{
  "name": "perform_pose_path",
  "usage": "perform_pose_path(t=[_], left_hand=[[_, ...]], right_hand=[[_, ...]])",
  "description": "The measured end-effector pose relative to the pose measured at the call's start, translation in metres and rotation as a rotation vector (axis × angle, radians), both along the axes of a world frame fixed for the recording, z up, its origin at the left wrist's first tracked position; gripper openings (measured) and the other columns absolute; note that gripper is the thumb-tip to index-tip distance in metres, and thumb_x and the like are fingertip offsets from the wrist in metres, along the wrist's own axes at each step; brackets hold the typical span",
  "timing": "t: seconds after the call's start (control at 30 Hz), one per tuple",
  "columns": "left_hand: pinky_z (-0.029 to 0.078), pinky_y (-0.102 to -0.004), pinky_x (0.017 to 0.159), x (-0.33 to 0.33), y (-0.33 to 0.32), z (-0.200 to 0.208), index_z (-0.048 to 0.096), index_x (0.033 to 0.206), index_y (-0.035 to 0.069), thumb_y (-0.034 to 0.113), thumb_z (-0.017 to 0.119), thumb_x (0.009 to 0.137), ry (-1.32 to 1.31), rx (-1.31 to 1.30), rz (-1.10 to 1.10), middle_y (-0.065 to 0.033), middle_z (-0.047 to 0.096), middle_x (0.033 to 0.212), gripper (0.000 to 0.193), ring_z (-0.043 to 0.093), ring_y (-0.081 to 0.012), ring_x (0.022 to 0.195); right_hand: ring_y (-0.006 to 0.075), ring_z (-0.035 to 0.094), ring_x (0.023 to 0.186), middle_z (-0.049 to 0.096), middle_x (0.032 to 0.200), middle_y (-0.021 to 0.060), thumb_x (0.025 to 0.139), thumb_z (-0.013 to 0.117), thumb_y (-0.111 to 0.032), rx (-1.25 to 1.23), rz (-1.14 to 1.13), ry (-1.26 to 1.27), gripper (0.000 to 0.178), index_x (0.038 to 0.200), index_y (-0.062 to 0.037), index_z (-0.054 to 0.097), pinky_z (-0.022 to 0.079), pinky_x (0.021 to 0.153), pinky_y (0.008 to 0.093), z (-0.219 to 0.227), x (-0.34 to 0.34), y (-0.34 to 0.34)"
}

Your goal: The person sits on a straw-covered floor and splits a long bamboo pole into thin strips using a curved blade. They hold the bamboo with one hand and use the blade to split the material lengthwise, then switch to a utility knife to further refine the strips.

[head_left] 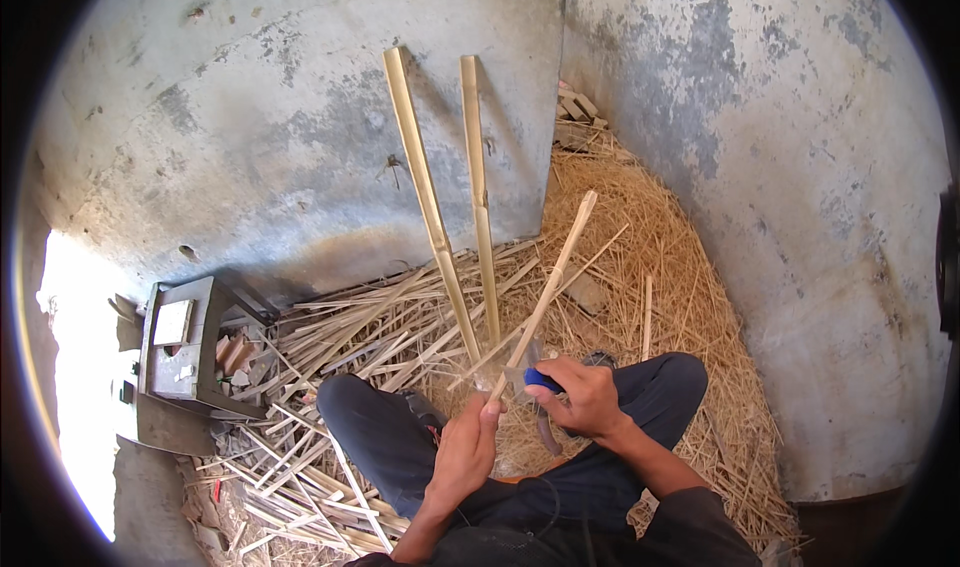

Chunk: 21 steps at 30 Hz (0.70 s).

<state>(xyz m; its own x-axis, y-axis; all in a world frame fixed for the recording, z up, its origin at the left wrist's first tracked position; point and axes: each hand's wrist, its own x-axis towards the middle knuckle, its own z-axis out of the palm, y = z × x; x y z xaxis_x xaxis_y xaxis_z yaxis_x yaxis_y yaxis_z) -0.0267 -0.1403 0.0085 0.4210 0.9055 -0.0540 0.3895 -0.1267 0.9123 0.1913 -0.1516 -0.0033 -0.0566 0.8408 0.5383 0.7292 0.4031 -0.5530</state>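
I sit with legs crossed. My left hand [468,442] is closed around the near end of a pale bamboo strip [558,267], which slants up and away to the right. My right hand [590,399] grips a knife by its blue handle [542,380]. The blade points left and lies against or just beside the strip, above my left fingers; its edge is too blurred to tell contact. Beyond my hands, a longer split bamboo length [425,192] and a shorter one [474,137] stand tilted, their lower ends near my left hand.
Cut bamboo strips [350,317] are heaped ahead and to the left. Fine shavings [640,237] pile up at the right and far corner. A grey metal box [185,342] stands at the left. Worn walls [660,117] enclose the spot; bricks [578,107] sit in the corner.
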Motion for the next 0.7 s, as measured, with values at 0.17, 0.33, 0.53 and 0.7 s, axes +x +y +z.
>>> perform_pose_path(t=[0.17, 0.33, 0.53, 0.7], left_hand=[[0.045, -0.0590, 0.070, 0.006, -0.001, -0.004, 0.055, 0.116, 0.001, 0.024, 0.044, 0.112, 0.105, 0.113, 0.020, -0.0292, 0.065, 0.083, 0.026, 0.064, -0.0506, 0.078], [0.045, -0.0602, 0.066, 0.006, -0.002, -0.012, 0.052, 0.115, 0.001, 0.025, 0.045, 0.111, 0.200, 0.215, 0.060, -0.0292, 0.065, 0.078, 0.025, 0.063, -0.0510, 0.074], [0.045, -0.0604, 0.063, -0.001, -0.003, -0.021, 0.052, 0.114, 0.000, 0.026, 0.046, 0.111, 0.260, 0.179, 0.071, -0.0284, 0.065, 0.076, 0.026, 0.064, -0.0511, 0.072], [0.046, -0.0613, 0.063, 0.000, -0.009, -0.025, 0.051, 0.111, 0.001, 0.026, 0.048, 0.110, 0.295, 0.186, 0.055, -0.0286, 0.065, 0.075, 0.026, 0.064, -0.0514, 0.071]], right_hand=[[0.0280, 0.073, 0.067, 0.074, 0.087, 0.0125, 0.092, 0.078, -0.032, -0.002, -0.011, -0.011, 0.032, 0.101, -0.0016, 0.073, 0.057, 0.058, 0.0357, -0.001, -0.008, 0.000], [0.0278, 0.073, 0.069, 0.075, 0.088, 0.0117, 0.092, 0.078, -0.032, -0.036, -0.031, -0.061, 0.031, 0.101, -0.0022, 0.074, 0.057, 0.059, 0.0353, 0.001, -0.006, 0.002], [0.0268, 0.073, 0.070, 0.075, 0.090, 0.0073, 0.093, 0.076, -0.033, -0.019, -0.097, -0.030, 0.028, 0.103, -0.0073, 0.074, 0.057, 0.059, 0.0350, -0.006, 0.014, 0.016], [0.0275, 0.072, 0.068, 0.074, 0.089, 0.0078, 0.093, 0.077, -0.033, -0.015, -0.026, -0.032, 0.027, 0.104, -0.0077, 0.074, 0.056, 0.058, 0.0357, -0.010, 0.013, 0.013]])
